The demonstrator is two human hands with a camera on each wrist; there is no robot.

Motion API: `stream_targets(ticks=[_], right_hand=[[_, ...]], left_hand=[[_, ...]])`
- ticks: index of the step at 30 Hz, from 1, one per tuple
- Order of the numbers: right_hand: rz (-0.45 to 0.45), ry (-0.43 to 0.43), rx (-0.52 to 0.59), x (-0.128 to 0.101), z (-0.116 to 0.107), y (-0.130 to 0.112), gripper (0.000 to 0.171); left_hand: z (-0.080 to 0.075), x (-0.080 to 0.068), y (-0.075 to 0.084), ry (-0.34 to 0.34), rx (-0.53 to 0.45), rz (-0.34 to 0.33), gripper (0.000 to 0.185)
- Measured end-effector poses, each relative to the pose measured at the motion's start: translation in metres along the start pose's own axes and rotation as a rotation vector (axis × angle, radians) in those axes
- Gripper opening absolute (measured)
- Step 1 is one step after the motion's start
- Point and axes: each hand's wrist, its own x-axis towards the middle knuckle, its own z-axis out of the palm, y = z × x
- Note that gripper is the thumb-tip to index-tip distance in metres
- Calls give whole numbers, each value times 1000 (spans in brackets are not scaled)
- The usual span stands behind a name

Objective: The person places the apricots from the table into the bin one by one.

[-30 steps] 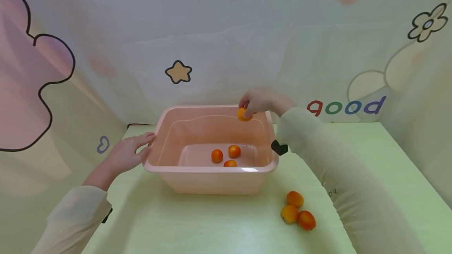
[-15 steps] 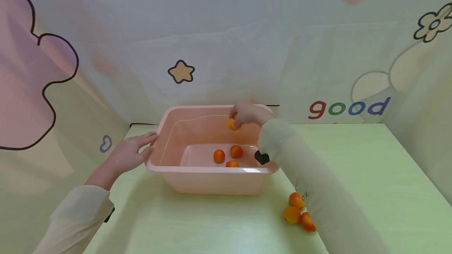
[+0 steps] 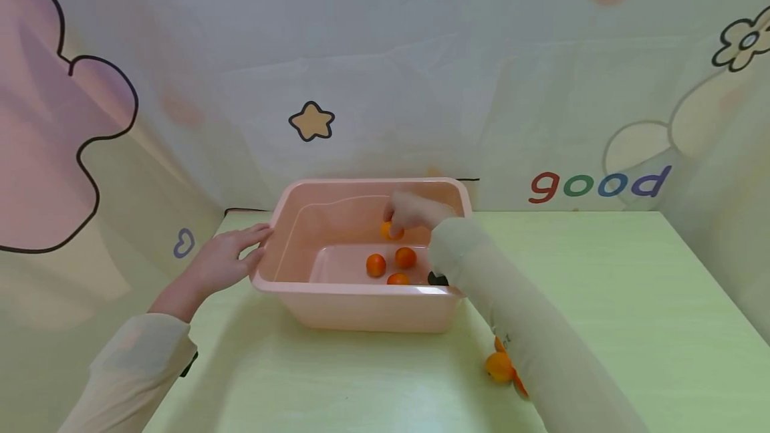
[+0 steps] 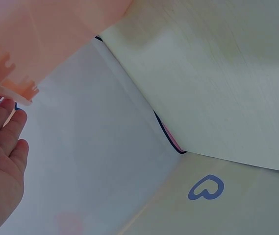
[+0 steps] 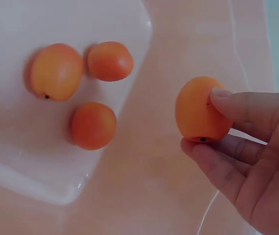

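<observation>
A pink plastic basin stands at the back of the table. My right hand is inside it, pinching an orange apricot between thumb and fingertips, above the basin floor. Three more apricots lie on that floor: one paler orange, a redder one and another reddish one. With nearly straight fingers, my left hand touches the basin's left rim; the left wrist view shows its fingertips against the rim's edge.
Outside the basin, several apricots lie on the pale green table at front right, partly hidden by my right sleeve. A printed cloth hangs close behind the basin.
My right hand has come in over the basin's back right rim with the apricot, moving left and down inside. My left hand keeps its place on the rim.
</observation>
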Motion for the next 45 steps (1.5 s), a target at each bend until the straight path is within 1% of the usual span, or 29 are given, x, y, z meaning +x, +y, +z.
stream_targets(ticks=[4, 6, 7, 9, 12, 13, 14, 16, 19, 20, 23, 25, 28, 30, 32, 35, 37, 42, 45], right_hand=[[126, -52, 121, -3, 4, 1, 25], [169, -83, 156, -7, 6, 1, 27], [219, -91, 205, -10, 7, 1, 28], [217, -122, 189, -14, 9, -1, 29], [227, -142, 155, -21, 10, -3, 29], [246, -140, 174, -23, 11, -4, 30], [233, -142, 155, -24, 11, -5, 32], [279, -128, 195, -25, 12, -4, 35], [323, -106, 238, -23, 13, -3, 39], [319, -107, 226, -21, 13, -2, 39], [308, -118, 184, -17, 13, 0, 38], [320, -118, 180, -16, 14, 1, 36], [327, -111, 164, -15, 14, 2, 28], [357, -93, 169, -16, 15, 2, 20], [416, -74, 188, -18, 15, 2, 14], [514, -45, 216, -22, 15, -1, 12], [542, -42, 213, -25, 14, -2, 12], [556, -59, 154, -29, 13, -5, 16], [567, -56, 157, -28, 13, -6, 15]], left_hand=[[0, 1, -1, -2, 0, 1, 45], [0, 1, -1, -3, 3, 2, 45], [0, 1, -1, -3, 5, 2, 45], [0, 1, 0, -3, 9, 3, 45], [0, 1, 0, -5, 12, 5, 45], [0, 1, 0, -5, 14, 5, 45], [0, 1, 0, -6, 14, 4, 45], [0, 1, 0, -5, 16, 7, 45], [0, 1, 0, -2, 23, 12, 44], [0, 1, 0, -1, 25, 14, 44], [0, 1, 0, 1, 27, 18, 44], [0, 1, 0, 2, 25, 18, 44], [0, 1, 0, 2, 21, 14, 44], [0, 1, 0, 0, 20, 9, 44], [0, 0, 1, 0, 18, 5, 44], [0, 0, 1, 0, 15, -1, 45], [-1, 1, 1, 0, 12, -1, 45], [-1, 1, 2, 0, 12, 3, 45], [-1, 1, 2, 0, 12, 3, 45]])
